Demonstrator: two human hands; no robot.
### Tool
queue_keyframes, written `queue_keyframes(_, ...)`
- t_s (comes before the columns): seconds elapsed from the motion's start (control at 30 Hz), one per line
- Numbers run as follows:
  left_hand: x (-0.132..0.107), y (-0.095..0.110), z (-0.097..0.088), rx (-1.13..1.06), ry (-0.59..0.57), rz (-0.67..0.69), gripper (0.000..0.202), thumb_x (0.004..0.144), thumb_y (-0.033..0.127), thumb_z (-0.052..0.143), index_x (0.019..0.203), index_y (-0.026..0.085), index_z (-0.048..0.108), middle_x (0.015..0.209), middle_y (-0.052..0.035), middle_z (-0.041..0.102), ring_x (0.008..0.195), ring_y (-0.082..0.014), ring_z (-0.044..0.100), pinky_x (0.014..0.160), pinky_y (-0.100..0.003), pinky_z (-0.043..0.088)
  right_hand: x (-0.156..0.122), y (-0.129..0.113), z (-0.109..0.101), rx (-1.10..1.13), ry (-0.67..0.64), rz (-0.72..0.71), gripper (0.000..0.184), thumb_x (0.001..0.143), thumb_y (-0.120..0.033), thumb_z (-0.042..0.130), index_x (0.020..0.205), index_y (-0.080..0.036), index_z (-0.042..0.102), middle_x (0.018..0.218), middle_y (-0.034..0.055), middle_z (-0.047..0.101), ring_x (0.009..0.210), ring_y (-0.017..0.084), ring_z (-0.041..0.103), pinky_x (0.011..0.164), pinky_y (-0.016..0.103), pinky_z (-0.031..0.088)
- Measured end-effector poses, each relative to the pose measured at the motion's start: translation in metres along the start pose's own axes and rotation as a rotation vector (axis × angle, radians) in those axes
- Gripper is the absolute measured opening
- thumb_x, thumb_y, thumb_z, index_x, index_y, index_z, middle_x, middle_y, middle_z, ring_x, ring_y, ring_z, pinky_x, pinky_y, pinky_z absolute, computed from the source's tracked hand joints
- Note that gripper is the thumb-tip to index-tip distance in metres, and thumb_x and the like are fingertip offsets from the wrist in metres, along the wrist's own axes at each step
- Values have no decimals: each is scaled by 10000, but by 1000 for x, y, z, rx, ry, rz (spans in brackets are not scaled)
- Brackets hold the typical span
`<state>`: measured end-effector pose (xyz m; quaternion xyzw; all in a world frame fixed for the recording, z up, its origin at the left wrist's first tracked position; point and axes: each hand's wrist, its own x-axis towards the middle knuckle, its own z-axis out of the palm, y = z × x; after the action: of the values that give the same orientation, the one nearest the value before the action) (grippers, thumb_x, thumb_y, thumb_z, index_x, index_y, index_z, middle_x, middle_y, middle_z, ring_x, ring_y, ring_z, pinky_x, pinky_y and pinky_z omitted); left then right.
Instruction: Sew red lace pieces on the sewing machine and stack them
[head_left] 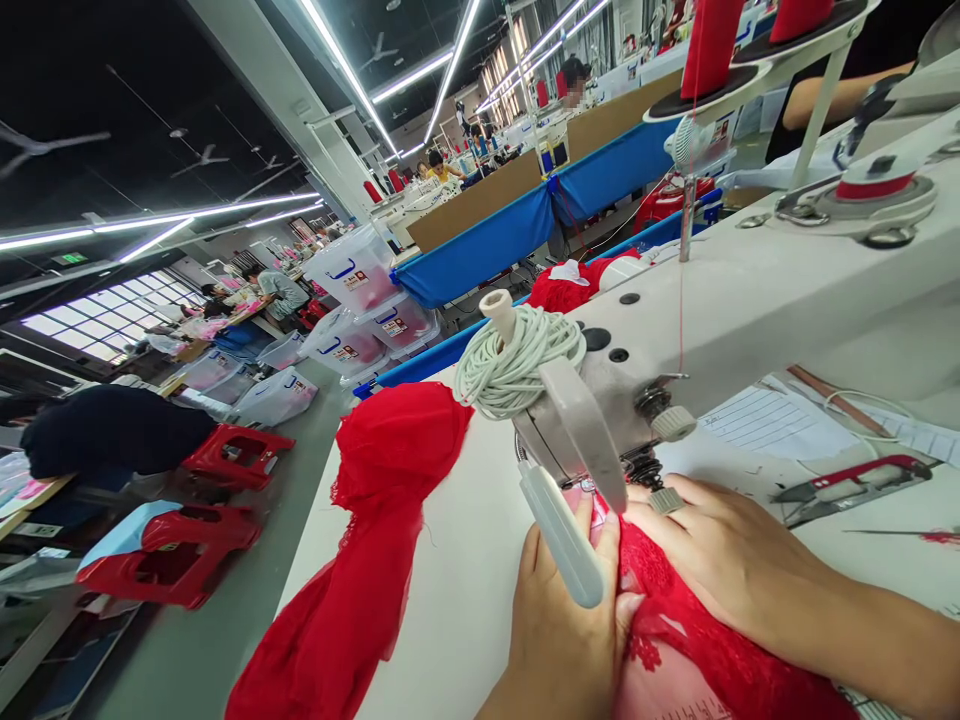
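A white sewing machine (757, 300) stands on the white table (465, 560), its head wound with white cord (517, 365). Under the needle lies a piece of red lace fabric (675, 620). My left hand (562, 630) presses on the fabric's near side, fingers together beside the machine's white lamp arm (562, 540). My right hand (735, 560) lies flat on the fabric just right of the presser foot, fingers stretched toward the needle. A long strip of red lace (375, 540) hangs over the table's left edge.
Thread snips with a red handle (847, 485) and a paper sheet (772, 420) lie behind my right hand. Red thread cones (709, 45) stand above the machine. Red stools (232, 455), clear bins (360, 270) and other workers fill the aisle and the rows beyond.
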<state>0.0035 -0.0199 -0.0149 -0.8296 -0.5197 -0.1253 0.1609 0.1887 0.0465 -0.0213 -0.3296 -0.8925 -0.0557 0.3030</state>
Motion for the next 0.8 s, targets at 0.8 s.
queue_keyframes(0.8, 6, -6, -7, -75, 53, 36, 396, 940, 340, 419, 1254, 154, 573, 1252, -133, 615, 1115, -271, 539, 868, -426, 505, 1, -3, -1, 34, 42, 16, 384, 658, -4, 356, 856, -256, 569, 486, -34, 557, 714, 235, 627, 594, 304, 465)
